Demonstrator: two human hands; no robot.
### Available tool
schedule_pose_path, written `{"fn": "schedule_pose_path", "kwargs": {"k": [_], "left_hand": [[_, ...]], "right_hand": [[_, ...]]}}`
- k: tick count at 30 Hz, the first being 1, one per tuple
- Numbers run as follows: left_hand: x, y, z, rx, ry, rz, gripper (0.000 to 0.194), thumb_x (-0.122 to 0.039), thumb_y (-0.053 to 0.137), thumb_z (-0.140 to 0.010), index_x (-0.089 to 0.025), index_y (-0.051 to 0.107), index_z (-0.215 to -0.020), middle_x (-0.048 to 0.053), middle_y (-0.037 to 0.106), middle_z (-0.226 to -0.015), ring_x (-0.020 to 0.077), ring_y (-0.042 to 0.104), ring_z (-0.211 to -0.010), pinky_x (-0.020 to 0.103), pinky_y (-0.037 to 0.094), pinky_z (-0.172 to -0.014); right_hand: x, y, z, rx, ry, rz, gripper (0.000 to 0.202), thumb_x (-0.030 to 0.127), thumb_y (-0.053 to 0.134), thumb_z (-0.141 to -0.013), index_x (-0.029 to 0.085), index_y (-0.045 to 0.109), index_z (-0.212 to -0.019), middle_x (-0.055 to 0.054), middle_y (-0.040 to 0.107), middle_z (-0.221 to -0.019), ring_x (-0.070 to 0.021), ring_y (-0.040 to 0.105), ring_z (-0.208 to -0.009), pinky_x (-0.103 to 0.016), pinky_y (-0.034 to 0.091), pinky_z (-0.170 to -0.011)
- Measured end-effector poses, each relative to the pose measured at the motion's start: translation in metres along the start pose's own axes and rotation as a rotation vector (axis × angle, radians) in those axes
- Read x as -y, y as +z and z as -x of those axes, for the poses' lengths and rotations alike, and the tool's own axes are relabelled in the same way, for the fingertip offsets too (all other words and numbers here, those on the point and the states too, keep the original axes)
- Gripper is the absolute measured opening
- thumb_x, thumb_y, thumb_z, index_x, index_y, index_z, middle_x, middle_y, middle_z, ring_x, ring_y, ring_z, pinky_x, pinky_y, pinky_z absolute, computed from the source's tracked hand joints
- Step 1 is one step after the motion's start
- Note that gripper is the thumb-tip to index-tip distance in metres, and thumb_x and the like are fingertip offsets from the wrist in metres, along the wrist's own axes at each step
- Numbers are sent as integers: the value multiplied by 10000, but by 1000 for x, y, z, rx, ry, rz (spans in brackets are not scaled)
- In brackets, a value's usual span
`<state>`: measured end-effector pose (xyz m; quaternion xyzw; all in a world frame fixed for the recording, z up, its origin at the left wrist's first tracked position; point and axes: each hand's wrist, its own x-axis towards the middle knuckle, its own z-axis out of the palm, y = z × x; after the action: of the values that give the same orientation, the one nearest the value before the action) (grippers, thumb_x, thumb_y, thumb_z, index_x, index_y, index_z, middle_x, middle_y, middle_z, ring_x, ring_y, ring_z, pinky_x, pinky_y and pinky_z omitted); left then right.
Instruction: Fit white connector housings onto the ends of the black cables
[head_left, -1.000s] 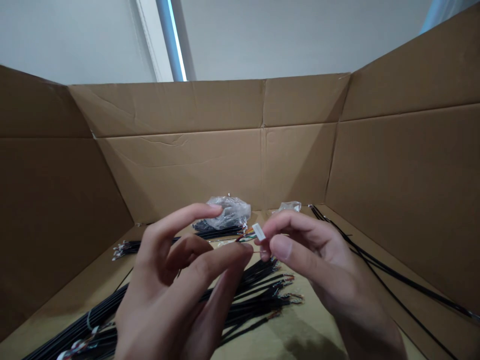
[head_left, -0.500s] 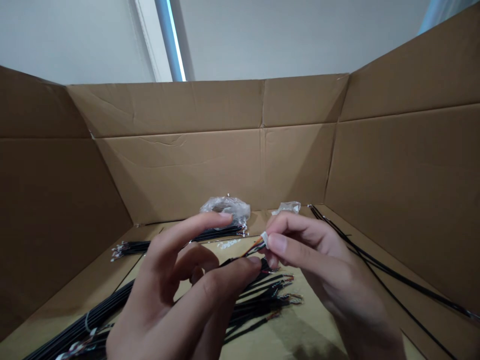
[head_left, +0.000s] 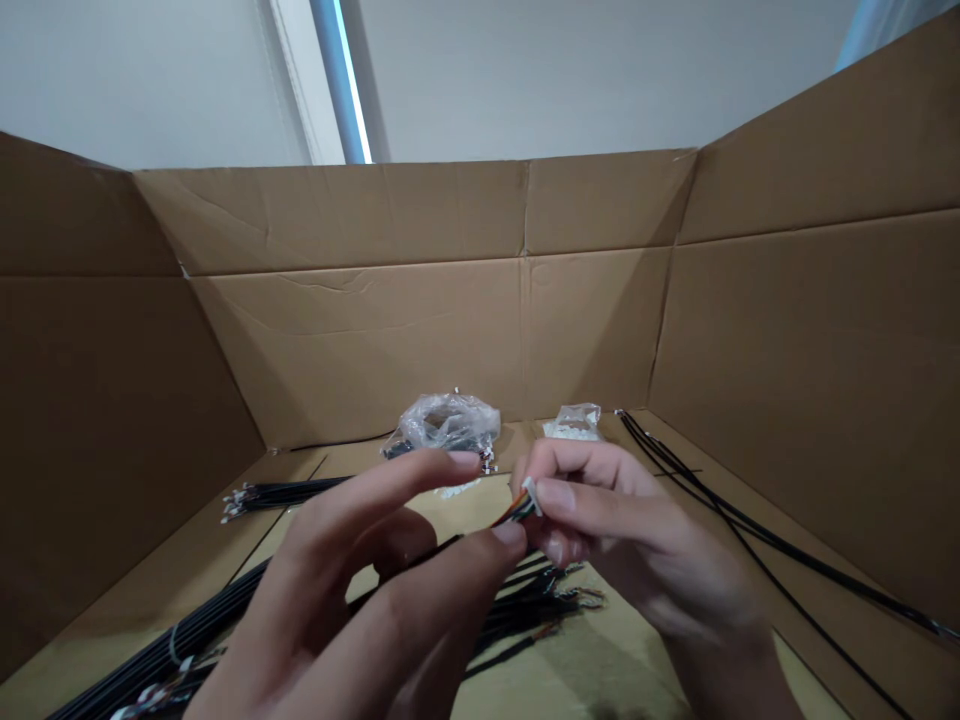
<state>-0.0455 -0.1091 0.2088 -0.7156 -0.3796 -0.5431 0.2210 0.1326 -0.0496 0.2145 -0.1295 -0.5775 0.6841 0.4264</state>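
Observation:
Between the thumb and fingers of my right hand (head_left: 615,510) is a small white connector housing (head_left: 531,497). Thin coloured wires (head_left: 507,512), orange, green and dark ones among them, run from its left side toward a black cable. My left hand (head_left: 375,580) holds that cable close behind the wires, its thumb tip beside them and its index finger raised above. Much of the held cable is hidden by the left hand. Below both hands lie several black cables (head_left: 525,612) with stripped, coloured wire ends pointing right.
Cardboard walls (head_left: 420,340) enclose the work surface. A clear plastic bag (head_left: 450,420) and a smaller bag of white pieces (head_left: 574,422) sit at the back. Tied black cables (head_left: 180,630) lie front left, another bundle (head_left: 285,492) behind, and long cables (head_left: 787,545) along the right.
Both hands have dropped slightly with the connector and wires, uncovering more of the small bag at the back. The grip on the connector looks the same.

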Motion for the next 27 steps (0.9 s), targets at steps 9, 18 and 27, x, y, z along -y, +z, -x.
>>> {"fn": "schedule_pose_path", "kwargs": {"k": [9, 18, 27], "left_hand": [[3, -2, 6, 49, 106, -92, 393, -193, 632, -848, -464, 687, -1127, -58, 728, -1118, 217, 719, -926, 302, 646, -601], [1, 0, 4, 73, 142, -158, 322, -211, 618, -861, -414, 694, -1099, -40, 730, -1121, 217, 724, -887, 320, 630, -600], [-3, 9, 5, 39, 50, -140, 204, -170, 637, -848, -311, 693, -985, 14, 657, -1263, 180, 718, -793, 293, 606, -611]], "right_hand": [[-3, 1, -2, 29, 32, -119, 195, 320, 743, -813, 159, 657, -743, 27, 558, -604, -57, 319, -507, -222, 192, -498], [-4, 2, -2, 6, 9, -89, 190, 313, 725, -844, 170, 651, -744, 28, 569, -639, -65, 329, -534, -236, 191, -506], [-5, 5, -1, -75, -90, -4, 179, 310, 701, -876, 177, 656, -765, 34, 568, -661, -73, 438, -614, -213, 318, -589]]}}
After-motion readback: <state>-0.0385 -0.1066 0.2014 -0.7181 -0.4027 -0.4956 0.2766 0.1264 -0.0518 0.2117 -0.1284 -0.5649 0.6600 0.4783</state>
